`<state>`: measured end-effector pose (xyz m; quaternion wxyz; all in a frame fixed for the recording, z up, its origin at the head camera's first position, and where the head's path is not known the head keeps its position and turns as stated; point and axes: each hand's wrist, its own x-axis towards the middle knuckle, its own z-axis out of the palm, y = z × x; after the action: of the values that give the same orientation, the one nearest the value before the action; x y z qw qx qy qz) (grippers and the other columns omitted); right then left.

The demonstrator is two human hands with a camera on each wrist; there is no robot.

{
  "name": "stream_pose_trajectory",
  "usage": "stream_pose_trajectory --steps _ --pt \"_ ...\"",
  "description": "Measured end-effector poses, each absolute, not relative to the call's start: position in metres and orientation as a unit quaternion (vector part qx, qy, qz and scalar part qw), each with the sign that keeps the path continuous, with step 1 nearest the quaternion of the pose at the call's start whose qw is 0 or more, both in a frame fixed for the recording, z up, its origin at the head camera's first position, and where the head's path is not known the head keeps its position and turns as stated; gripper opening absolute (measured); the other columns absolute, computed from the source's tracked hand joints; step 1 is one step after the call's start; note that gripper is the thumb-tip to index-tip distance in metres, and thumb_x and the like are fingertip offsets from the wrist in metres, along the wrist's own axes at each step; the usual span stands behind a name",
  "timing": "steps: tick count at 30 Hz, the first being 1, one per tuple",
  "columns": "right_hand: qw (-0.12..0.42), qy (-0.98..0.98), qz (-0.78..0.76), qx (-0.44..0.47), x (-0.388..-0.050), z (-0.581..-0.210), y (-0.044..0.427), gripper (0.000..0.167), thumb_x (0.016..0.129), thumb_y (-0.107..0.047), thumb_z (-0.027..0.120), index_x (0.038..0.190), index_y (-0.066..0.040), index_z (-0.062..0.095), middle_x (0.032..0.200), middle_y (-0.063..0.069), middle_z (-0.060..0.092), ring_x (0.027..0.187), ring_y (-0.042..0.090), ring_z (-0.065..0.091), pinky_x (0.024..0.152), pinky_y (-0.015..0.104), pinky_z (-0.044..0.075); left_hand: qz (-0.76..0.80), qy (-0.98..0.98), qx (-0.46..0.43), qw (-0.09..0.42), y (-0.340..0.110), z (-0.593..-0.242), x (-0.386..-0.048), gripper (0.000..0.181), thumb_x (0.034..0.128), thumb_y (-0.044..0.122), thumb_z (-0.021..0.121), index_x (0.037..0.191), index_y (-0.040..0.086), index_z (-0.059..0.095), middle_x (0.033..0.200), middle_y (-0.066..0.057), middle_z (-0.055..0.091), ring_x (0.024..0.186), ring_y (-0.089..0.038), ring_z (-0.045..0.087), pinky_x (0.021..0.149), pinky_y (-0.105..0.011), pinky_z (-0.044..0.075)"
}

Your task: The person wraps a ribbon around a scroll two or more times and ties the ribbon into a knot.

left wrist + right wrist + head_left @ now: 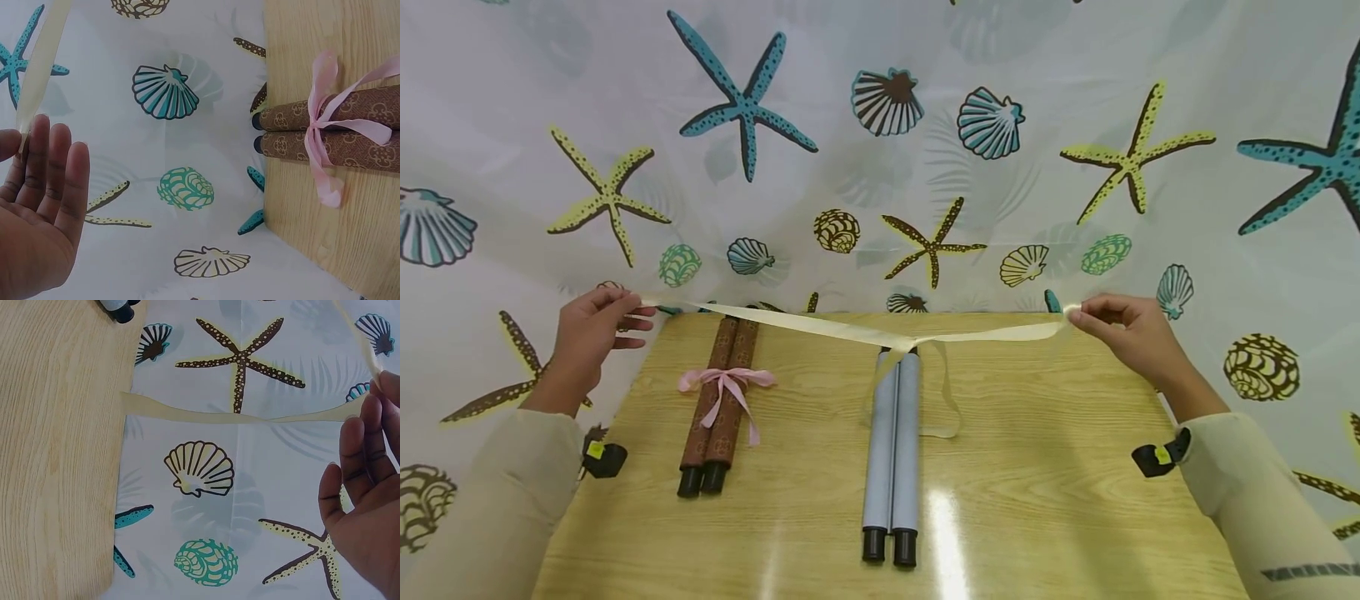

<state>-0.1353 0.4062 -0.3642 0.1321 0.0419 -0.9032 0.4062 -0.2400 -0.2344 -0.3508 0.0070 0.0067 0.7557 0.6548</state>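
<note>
A cream ribbon [812, 325] stretches between both hands, above the upper ends of a pair of pale grey-blue scrolls [907, 458] with black end knobs. Its two sides meet near those upper ends, and slack ribbon hangs down to the table beside the scrolls; whether it passes beneath them I cannot tell. My left hand [591, 342] pinches one side between thumb and index finger, the other fingers extended. On the far side, my right hand [1131, 337] pinches the ribbon with thumb and fingertips. In the right wrist view a second length of ribbon [206, 417] runs from the right fingers toward the table.
Left of the grey-blue pair lie two brown patterned scrolls [696, 442], tied with a pink ribbon bow [726, 379]. All rest on a light wooden table [1037, 500]. A white cloth printed with starfish and shells [820, 183] surrounds the table's back and sides.
</note>
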Motion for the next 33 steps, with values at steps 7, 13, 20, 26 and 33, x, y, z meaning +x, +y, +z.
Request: stream_pose_trajectory --steps 7,13,20,26,33 --pt "0.112 -0.905 0.408 0.05 -0.13 -0.373 0.412 0.018 0.097 -0.023 0.067 0.099 -0.005 0.071 0.089 -0.025 0.065 0.08 -0.002 0.06 0.069 0.016 0.046 0.628 0.778 -0.032 0.02 -0.248 -0.363 -0.235 0.021 0.1014 0.032 0.057 0.107 0.012 0.057 0.079 0.022 0.072 0.07 0.002 0.07 0.058 -0.021 0.057" --pt "0.106 -0.908 0.403 0.038 -0.126 -0.383 0.42 0.022 0.097 -0.026 0.067 0.1 -0.004 0.071 0.093 -0.021 0.066 0.08 -0.004 0.061 0.069 0.015 0.047 0.616 0.785 -0.056 0.016 -0.26 -0.372 -0.234 0.021 0.1016 0.033 0.057 0.108 0.013 0.057 0.077 0.023 0.072 0.069 0.003 0.07 0.057 -0.02 0.057" --pt "0.098 -0.907 0.41 -0.002 -0.118 -0.392 0.438 0.023 0.097 -0.025 0.066 0.103 -0.003 0.069 0.094 -0.028 0.063 0.083 -0.009 0.06 0.07 0.012 0.048 0.601 0.794 -0.089 0.017 -0.272 -0.378 -0.231 0.015 0.1025 0.033 0.054 0.104 0.018 0.056 0.075 0.025 0.069 0.067 0.004 0.068 0.057 -0.021 0.057" --pt "0.077 -0.901 0.423 -0.06 -0.1 -0.406 0.459 0.029 0.098 -0.035 0.065 0.102 -0.006 0.068 0.088 -0.024 0.064 0.079 -0.003 0.056 0.067 0.015 0.047 0.581 0.806 -0.114 0.027 -0.283 -0.387 -0.228 0.014 0.1037 0.032 0.051 0.104 0.019 0.055 0.074 0.027 0.068 0.066 0.004 0.067 0.057 -0.022 0.057" --pt "0.036 -0.908 0.405 -0.102 -0.084 -0.431 0.483 0.039 0.098 -0.041 0.063 0.105 -0.003 0.067 0.087 -0.028 0.06 0.078 -0.004 0.055 0.066 0.019 0.049 0.578 0.809 -0.098 0.045 -0.297 -0.404 -0.223 0.018 0.1039 0.032 0.051 0.107 0.015 0.056 0.076 0.025 0.069 0.068 0.004 0.068 0.058 -0.023 0.057"
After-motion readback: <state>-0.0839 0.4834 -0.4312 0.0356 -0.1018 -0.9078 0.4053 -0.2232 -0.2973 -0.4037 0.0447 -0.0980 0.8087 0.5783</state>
